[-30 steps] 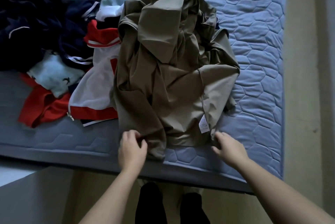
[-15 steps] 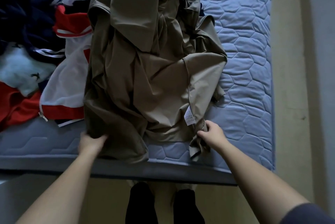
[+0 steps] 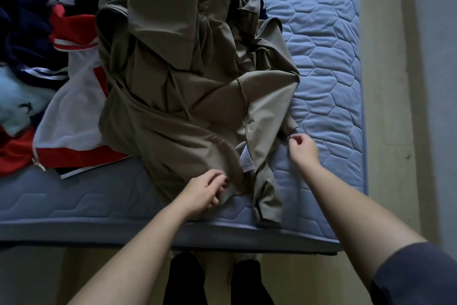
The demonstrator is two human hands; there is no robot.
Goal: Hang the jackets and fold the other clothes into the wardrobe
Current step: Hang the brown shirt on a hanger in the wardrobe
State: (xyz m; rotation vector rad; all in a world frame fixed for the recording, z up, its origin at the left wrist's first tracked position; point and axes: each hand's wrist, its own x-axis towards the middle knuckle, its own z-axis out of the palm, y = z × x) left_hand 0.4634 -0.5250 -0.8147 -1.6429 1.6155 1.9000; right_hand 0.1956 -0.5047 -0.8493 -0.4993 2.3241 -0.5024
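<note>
the left grip [image 3: 205, 192] is curled tight, pinching the lower hem of the khaki jacket [image 3: 173, 82] close to the bed's [image 3: 329, 57] near edge. the right grip [image 3: 303, 147] has its fingers curled in just beside the jacket's right corner; whether it has any cloth cannot be told. the jacket lies crumpled on the blue quilted mattress, its white label [image 3: 247, 163] between the two grips and one flap reaching the near edge. its left side overlaps a pile of clothes [image 3: 71, 112] in red, white and navy. bare mattress lies open to the jacket's right, up to the bed's right edge.
</note>
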